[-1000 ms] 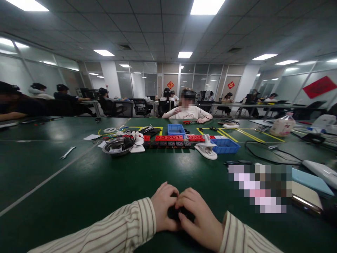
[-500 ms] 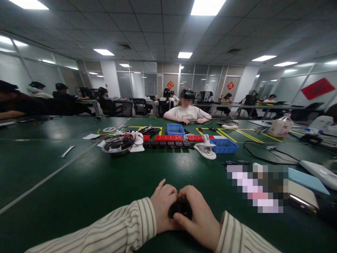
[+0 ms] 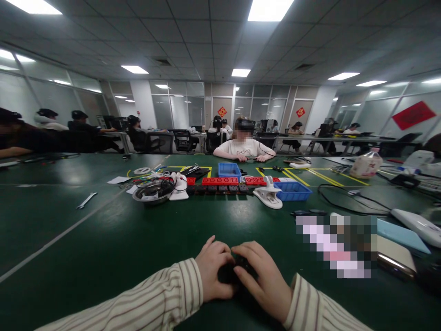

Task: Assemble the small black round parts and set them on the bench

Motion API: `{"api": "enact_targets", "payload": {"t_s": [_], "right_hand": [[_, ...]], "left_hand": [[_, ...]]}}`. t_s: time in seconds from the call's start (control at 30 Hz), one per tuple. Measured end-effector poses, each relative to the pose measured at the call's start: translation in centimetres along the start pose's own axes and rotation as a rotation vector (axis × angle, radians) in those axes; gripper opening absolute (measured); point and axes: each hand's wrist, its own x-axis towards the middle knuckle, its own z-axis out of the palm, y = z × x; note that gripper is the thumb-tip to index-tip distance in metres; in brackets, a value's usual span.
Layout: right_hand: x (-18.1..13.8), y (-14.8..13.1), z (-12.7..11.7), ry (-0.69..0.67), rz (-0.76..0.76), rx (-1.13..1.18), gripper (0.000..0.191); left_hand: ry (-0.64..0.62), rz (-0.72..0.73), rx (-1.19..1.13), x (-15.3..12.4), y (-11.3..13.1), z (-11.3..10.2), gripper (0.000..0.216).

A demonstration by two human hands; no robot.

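The left hand (image 3: 214,271) and the right hand (image 3: 264,276) curl around a small black thing (image 3: 245,265) between them, near the counter's (image 3: 151,243) six o'clock edge; fingers and thumbs hide most of it, so its kind is unclear. From there, a row of black sockets (image 3: 223,189) lies at twelve, a white clip (image 3: 268,196) at one, a wrench (image 3: 86,201) at ten.

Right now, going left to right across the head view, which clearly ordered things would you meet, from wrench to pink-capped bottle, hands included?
Wrench, metal bowl, person's left hand, dark object between the hands, person's right hand, pink-capped bottle.
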Motion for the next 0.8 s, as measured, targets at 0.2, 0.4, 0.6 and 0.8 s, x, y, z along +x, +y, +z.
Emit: {"api": "enact_targets", "payload": {"t_s": [0.2, 0.4, 0.6, 0.8], "right_hand": [[0.7, 2.6, 0.8, 0.158, 0.213, 0.099, 0.014], [0.8, 3.7, 0.7, 0.165, 0.321, 0.091, 0.013], [0.6, 4.4, 0.4, 0.085, 0.330, 0.112, 0.012], [0.5, 3.6, 0.1, 0.041, 0.227, 0.015, 0.033]], "left_hand": [[0.059, -0.093, 0.045, 0.1, -1.2, -0.1, 0.044], [0.039, -0.143, 0.156, 0.4, -4.8, -1.9, 0.059], [-0.037, -0.249, 0.233, 0.6, -7.3, -2.1, 0.060], [-0.115, -0.235, 0.287, 0.6, -6.5, -1.6, 0.070]]}}
